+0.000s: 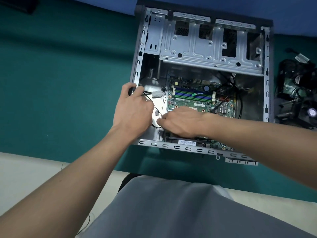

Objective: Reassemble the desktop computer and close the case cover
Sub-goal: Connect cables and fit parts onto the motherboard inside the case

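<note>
Cabling under way inside the open case

The computer case (267, 83) lies open on the green surface (68, 83), motherboard (188, 100) seated. The left hand (135, 109) curls its fingers round a black cable (146, 95). The right hand (183, 121) bends its fingers at it, grip unclear. The cooler fan (298, 93) waits outside; cover not yet fitted

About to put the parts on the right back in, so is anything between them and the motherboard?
Yes. The case's right wall stands between the pile of parts and the motherboard. Black cables loop over the board's right side, and the right hand lies over its near edge.
</note>
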A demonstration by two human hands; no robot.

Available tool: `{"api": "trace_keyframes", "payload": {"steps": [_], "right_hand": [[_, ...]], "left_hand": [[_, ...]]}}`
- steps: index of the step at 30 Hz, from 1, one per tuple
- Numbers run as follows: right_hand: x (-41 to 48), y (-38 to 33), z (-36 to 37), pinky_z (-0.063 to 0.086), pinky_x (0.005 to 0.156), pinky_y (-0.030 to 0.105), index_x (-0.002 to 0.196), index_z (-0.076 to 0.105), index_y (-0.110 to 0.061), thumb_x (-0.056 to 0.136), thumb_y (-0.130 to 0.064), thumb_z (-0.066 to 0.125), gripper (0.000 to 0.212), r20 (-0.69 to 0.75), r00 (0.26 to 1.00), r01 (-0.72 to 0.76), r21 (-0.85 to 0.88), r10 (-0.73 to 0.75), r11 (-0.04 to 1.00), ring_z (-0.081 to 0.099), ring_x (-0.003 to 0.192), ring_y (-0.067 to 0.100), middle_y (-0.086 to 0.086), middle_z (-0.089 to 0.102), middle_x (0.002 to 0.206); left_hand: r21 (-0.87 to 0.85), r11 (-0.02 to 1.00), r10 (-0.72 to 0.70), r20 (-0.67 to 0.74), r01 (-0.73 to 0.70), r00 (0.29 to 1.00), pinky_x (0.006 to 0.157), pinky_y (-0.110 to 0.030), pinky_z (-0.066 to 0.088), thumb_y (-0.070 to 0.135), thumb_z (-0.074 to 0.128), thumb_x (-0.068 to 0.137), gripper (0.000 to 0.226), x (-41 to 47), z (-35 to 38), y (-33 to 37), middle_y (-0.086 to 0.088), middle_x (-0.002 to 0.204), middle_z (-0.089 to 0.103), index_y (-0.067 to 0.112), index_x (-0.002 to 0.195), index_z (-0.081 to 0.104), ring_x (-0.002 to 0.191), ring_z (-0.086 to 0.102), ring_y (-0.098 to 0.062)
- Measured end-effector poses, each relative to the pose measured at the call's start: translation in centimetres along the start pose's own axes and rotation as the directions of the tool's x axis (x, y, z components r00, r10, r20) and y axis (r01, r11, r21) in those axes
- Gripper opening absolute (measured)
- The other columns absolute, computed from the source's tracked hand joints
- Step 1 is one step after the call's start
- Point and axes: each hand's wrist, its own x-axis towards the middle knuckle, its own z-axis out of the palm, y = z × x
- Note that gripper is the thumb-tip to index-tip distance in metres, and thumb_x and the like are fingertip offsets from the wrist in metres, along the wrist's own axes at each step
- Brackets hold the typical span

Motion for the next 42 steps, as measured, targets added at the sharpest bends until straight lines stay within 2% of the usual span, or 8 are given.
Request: {"api": "trace_keyframes", "payload": {"steps": [3, 6, 10, 14, 29, 36, 39, 42], "right_hand": [[0.2, -0.4, 0.2, 0.027, 0.047, 0.032, 0.074, -0.001, -0.025, 0.101, -0.021, 0.030, 0.041, -0.051, 0.998, -0.038, -0.033, 0.036, 0.999, 0.035, 0.047, 0.021, 0.004, 0.036, 0.055], [0.2, -0.5, 0.6, 0.032, 0.051, 0.033, 0.077, 0.021, -0.018, 0.105, -0.030, 0.020, 0.030, 0.015, 0.992, -0.122, 0.021, 0.121, 0.992, 0.039, 0.050, 0.019, 0.000, 0.037, 0.058], [0.2, 0.5, 0.2, 0.039, 0.064, 0.030, 0.106, 0.054, -0.012, 0.098, -0.052, -0.002, 0.069, 0.081, 0.991, -0.113, 0.058, 0.108, 0.992, 0.054, 0.071, 0.015, 0.003, 0.060, 0.083], [0.0, 0.6, 0.0, 0.022, 0.044, 0.028, 0.068, 0.036, -0.017, 0.102, -0.029, 0.022, 0.039, 0.022, 1.000, -0.012, -0.139, 0.015, 0.990, 0.033, 0.048, 0.014, 0.002, 0.038, 0.058], [0.4, -0.3, -0.3, 0.035, 0.051, 0.035, 0.083, 0.030, -0.019, 0.101, -0.019, 0.032, 0.018, 0.028, 0.999, 0.039, -0.160, -0.035, 0.986, 0.041, 0.052, 0.024, 0.002, 0.031, 0.053], [0.5, 0.2, -0.2, 0.044, 0.061, 0.035, 0.106, 0.053, -0.015, 0.101, -0.041, 0.000, 0.059, 0.125, 0.992, 0.048, -0.132, -0.032, 0.990, 0.053, 0.068, 0.017, 0.008, 0.062, 0.090], [0.3, -0.1, -0.7, 0.028, 0.045, 0.032, 0.067, 0.028, -0.026, 0.103, -0.026, 0.020, 0.037, 0.067, 0.990, 0.130, -0.170, -0.121, 0.977, 0.041, 0.049, 0.023, 0.005, 0.043, 0.057], [0.5, -0.3, -0.7, 0.033, 0.047, 0.033, 0.071, 0.025, -0.016, 0.102, -0.019, 0.032, 0.033, 0.082, 0.990, 0.138, -0.314, -0.118, 0.940, 0.041, 0.048, 0.022, 0.002, 0.034, 0.052]], "left_hand": [[-0.008, 1.000, -0.003, 0.000, 0.003, 1.000, 0.103, -0.038, 0.014, 0.022, 0.053, 0.081, 0.015, 0.0, 0.0, 0.0, 0.003, 0.069, 0.065, 0.020, 0.076, 0.067, 0.102, 0.052, -0.016], [-0.004, 1.000, 0.001, 0.003, -0.001, 1.000, 0.103, -0.038, 0.013, 0.024, 0.052, 0.083, 0.017, 0.0, 0.0, 0.0, 0.003, 0.071, 0.066, 0.020, 0.078, 0.068, 0.103, 0.051, -0.015], [-0.010, 1.000, -0.003, -0.003, 0.002, 1.000, 0.103, -0.038, 0.013, 0.024, 0.051, 0.083, 0.018, -0.1, -0.1, -0.1, 0.003, 0.072, 0.066, 0.019, 0.079, 0.067, 0.104, 0.051, -0.016], [-0.008, 1.000, -0.003, -0.003, 0.003, 1.000, 0.104, -0.038, 0.011, 0.025, 0.048, 0.085, 0.020, 0.0, -0.1, 0.0, 0.003, 0.075, 0.066, 0.021, 0.082, 0.067, 0.106, 0.050, -0.015], [-0.027, 1.000, -0.006, -0.033, 0.006, 0.999, 0.104, -0.037, 0.014, 0.022, 0.049, 0.082, 0.018, 0.0, 0.3, 0.0, 0.004, 0.071, 0.064, 0.020, 0.079, 0.067, 0.102, 0.051, -0.014], [-0.030, 1.000, -0.002, -0.046, 0.001, 0.999, 0.103, -0.037, 0.016, 0.023, 0.053, 0.079, 0.016, 0.0, 0.3, -0.1, 0.003, 0.068, 0.064, 0.019, 0.074, 0.067, 0.098, 0.053, -0.015], [-0.034, 0.999, 0.001, -0.047, -0.003, 0.999, 0.102, -0.037, 0.016, 0.023, 0.054, 0.079, 0.015, 0.1, 0.3, 0.0, 0.004, 0.065, 0.063, 0.019, 0.072, 0.067, 0.097, 0.054, -0.015], [-0.039, 0.999, 0.002, -0.045, -0.004, 0.999, 0.101, -0.037, 0.016, 0.021, 0.055, 0.078, 0.014, 0.0, 0.3, -0.1, 0.003, 0.063, 0.062, 0.019, 0.070, 0.066, 0.094, 0.054, -0.016]]}}
